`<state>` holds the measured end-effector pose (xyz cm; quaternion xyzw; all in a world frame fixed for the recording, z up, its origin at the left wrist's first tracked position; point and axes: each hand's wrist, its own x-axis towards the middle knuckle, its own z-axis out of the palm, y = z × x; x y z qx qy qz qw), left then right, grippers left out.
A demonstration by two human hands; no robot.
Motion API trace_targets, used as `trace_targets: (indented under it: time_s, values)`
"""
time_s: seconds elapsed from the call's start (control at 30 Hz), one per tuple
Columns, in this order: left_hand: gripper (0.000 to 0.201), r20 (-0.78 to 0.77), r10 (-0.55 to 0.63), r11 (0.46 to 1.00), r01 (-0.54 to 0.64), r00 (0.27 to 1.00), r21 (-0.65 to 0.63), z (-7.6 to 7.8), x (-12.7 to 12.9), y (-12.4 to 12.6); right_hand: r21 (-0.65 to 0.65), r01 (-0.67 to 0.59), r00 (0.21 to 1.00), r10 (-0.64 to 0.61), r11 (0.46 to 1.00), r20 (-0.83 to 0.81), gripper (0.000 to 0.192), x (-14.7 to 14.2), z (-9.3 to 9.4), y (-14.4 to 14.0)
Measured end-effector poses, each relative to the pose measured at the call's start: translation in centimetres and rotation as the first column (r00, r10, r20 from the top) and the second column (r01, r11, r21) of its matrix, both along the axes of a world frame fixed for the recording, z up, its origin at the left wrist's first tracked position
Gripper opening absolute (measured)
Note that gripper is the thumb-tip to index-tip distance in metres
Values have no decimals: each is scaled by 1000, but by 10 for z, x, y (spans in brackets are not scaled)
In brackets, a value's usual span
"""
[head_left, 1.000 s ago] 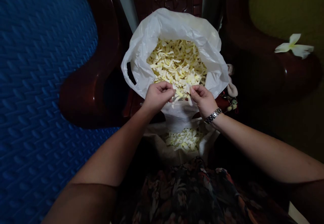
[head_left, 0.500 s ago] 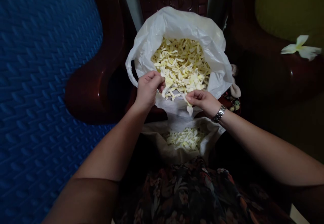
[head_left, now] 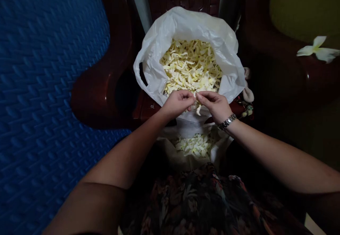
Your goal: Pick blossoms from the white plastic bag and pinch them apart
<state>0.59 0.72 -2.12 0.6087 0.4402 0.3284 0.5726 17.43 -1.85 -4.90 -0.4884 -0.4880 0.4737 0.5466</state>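
Note:
A white plastic bag [head_left: 164, 40] stands open on a dark red chair and is full of pale yellow flower petals [head_left: 191, 66]. My left hand [head_left: 176, 104] and my right hand [head_left: 215, 104] meet at the bag's near rim, fingertips together, pinching a small white petal piece [head_left: 198, 109] that hangs between them. My right wrist wears a metal watch [head_left: 226, 122]. Below the hands, a second lower heap of petals [head_left: 195, 145] lies in a pale bag or cloth on my lap.
Dark red plastic chairs [head_left: 101, 89] surround the bag. A blue textured mat [head_left: 39, 86] covers the floor at left. A whole white flower [head_left: 317, 50] rests on the chair arm at the far right. My floral-print clothing [head_left: 199, 203] fills the bottom.
My left hand moved right and down from the bag's petals to meet my right hand. Both hands now pinch the petal piece that my right hand held alone.

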Motion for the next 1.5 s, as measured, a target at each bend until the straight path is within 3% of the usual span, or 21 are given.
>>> trace_targets:
  time_s: [0.27, 0.97, 1.5]
  values:
    - [6, 75, -30, 999, 31, 997, -11, 5, 4, -4, -17, 49, 997, -50, 999, -64, 37, -2, -2, -4]
    - [5, 37, -29, 998, 27, 999, 50, 10, 1, -4, 15, 47, 998, -47, 999, -31, 37, -2, 0, -5]
    - [5, 50, -17, 1000, 17, 999, 7, 13, 1, -4, 17, 60, 998, -60, 998, -30, 41, -3, 0, -5]
